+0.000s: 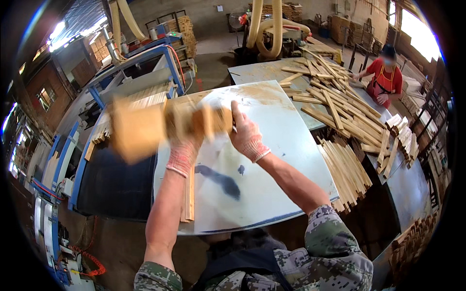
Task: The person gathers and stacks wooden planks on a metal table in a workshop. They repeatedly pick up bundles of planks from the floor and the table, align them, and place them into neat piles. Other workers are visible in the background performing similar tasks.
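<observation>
Above the pale-topped worktable (286, 150), a bundle of wooden strips (138, 128) is lifted and smeared by motion, so the number of pieces cannot be made out. My left hand (184, 153), in a red-and-white knit glove, grips it from below, its fingers mostly hidden by the wood. At the bundle's right end my right hand (246, 138), gloved alike, is closed on the wood with the thumb up. Beneath my left forearm, narrow wooden strips (189, 199) lie along the table's left side.
A blue-framed machine (170, 68) stands left, with a row of strips (145, 99) and a dark bed (116, 179). At right lie heaped strips (340, 106) and a neat row (342, 169). Beyond them, a person in red (386, 77) stands. Hoses (276, 29) hang behind.
</observation>
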Demonstrator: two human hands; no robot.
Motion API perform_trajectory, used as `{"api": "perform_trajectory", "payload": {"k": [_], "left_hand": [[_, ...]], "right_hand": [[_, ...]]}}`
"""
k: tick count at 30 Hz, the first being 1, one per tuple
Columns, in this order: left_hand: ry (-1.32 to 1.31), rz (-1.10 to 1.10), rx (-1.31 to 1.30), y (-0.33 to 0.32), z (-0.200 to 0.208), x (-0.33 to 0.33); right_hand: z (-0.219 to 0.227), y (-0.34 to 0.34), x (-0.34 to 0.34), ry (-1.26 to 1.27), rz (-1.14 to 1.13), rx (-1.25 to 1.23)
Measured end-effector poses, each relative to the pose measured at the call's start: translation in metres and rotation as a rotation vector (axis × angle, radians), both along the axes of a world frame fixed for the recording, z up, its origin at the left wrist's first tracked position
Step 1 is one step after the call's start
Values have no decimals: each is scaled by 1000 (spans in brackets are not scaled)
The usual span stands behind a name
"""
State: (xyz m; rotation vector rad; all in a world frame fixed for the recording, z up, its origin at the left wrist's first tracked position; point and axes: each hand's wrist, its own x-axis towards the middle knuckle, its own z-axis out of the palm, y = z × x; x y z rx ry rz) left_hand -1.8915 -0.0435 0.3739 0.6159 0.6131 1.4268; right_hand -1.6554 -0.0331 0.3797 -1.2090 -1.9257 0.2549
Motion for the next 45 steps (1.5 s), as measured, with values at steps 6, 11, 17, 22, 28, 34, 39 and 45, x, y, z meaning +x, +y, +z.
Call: {"api": "perform_trajectory", "payload": {"k": [6,11,17,22,28,34,39,45], "left_hand": [[156,-130,17,-45,-74,31],[210,-39,28,-62,-117,41],[467,22,-133,-37,-178,40],[873,132,-184,-29,-206,27],[1298,162,-218,-42,-168,39],[1601,-8,199,-159,-121,33],[1818,-301,217,-281,-114,35],[1924,-270,262,-250,-122,46]], "right_hand": [[-136,17,4,-30,130,-172],[-160,-14,3,-117,110,-425],[-202,-21,22,-188,165,-381],[-196,-16,9,-427,146,-334],[-187,-6,21,-495,210,-411],[-192,-39,56,218,244,-567],[-191,-62,62,465,284,-754],[-184,-14,34,218,95,-793]]}}
